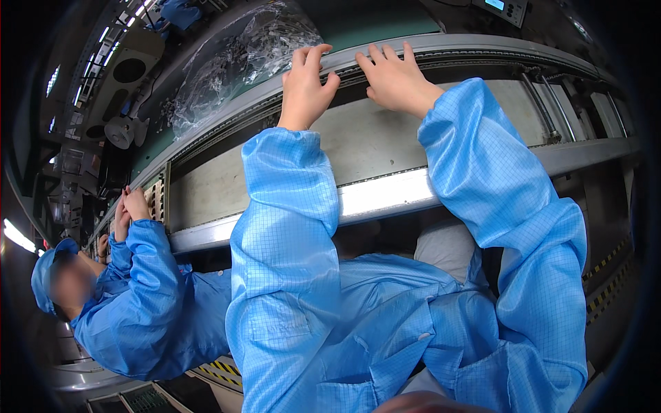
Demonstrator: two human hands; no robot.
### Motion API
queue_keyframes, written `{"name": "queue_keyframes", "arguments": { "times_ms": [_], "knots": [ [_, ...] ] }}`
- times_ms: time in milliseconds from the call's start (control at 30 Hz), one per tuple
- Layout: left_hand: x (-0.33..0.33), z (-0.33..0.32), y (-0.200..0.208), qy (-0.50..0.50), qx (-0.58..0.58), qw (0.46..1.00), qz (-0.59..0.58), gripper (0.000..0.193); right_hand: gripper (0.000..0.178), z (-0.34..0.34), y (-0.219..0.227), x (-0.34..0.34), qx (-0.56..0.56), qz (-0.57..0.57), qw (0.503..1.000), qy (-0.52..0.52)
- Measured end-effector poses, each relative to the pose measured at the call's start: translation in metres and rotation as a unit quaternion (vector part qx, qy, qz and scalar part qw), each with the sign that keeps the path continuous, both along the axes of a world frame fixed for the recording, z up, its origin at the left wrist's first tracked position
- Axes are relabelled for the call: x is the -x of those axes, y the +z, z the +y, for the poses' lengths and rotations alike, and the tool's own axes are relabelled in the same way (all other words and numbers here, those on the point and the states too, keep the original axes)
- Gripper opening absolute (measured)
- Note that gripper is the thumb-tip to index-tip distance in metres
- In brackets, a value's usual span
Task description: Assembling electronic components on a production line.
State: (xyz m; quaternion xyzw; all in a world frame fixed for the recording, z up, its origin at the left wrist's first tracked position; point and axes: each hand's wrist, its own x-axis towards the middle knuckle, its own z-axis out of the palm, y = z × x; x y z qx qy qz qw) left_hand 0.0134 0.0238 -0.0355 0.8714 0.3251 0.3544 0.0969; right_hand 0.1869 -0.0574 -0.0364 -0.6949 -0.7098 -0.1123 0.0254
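Note:
Both my arms, in blue checked sleeves, reach across a conveyor track (372,134) to its far metal rail (482,45). My left hand (306,86) is at the far rail beside a clear plastic bag (241,65) of small parts. Its fingers are bent, with thumb and forefinger apart, and I see nothing in it. My right hand (396,77) rests with spread fingers on or just above the same rail, also holding nothing visible. Whether the fingertips press on the metal is hard to tell.
At the left a co-worker in blue (151,303) holds their hands (131,205) over a tray-like panel (158,199) on the line. A small white fan (124,132) stands beyond. Metal rods (540,103) cross the track at right. A device with a lit screen (497,7) sits far right.

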Motion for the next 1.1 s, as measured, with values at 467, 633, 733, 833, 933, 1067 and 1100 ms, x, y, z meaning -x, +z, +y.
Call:
{"name": "queue_keyframes", "arguments": {
  "times_ms": [467, 633, 733, 833, 933, 1067, 1100],
  "knots": [
    [-0.0025, -0.0061, -0.0057, -0.006, -0.018, 1.000, -0.013, 0.047, 0.071, -0.0056, -0.0094, -0.0031, -0.037, -0.014, 0.999, 0.000],
    [-0.0017, -0.0060, -0.0071, -0.005, -0.024, 1.000, -0.010, 0.047, 0.071, -0.0057, -0.0107, -0.0021, -0.039, -0.015, 0.999, -0.002],
    [-0.0019, -0.0052, -0.0046, -0.003, -0.021, 1.000, -0.006, 0.047, 0.071, -0.0054, -0.0078, -0.0025, -0.032, -0.013, 0.999, -0.002],
    [-0.0021, -0.0040, -0.0039, -0.005, -0.019, 1.000, -0.009, 0.046, 0.071, -0.0050, -0.0054, -0.0027, -0.026, -0.012, 1.000, 0.000],
    [-0.0015, -0.0033, -0.0040, -0.004, -0.016, 1.000, -0.008, 0.046, 0.071, -0.0041, -0.0056, -0.0023, -0.025, -0.012, 1.000, 0.001],
    [0.0001, -0.0023, -0.0042, -0.002, -0.018, 1.000, -0.005, 0.046, 0.071, -0.0027, -0.0059, -0.0008, -0.024, -0.012, 1.000, 0.003],
    [-0.0001, -0.0023, -0.0039, -0.003, -0.013, 1.000, -0.007, 0.046, 0.071, -0.0023, -0.0060, -0.0010, -0.022, -0.011, 1.000, 0.002]
  ]
}}
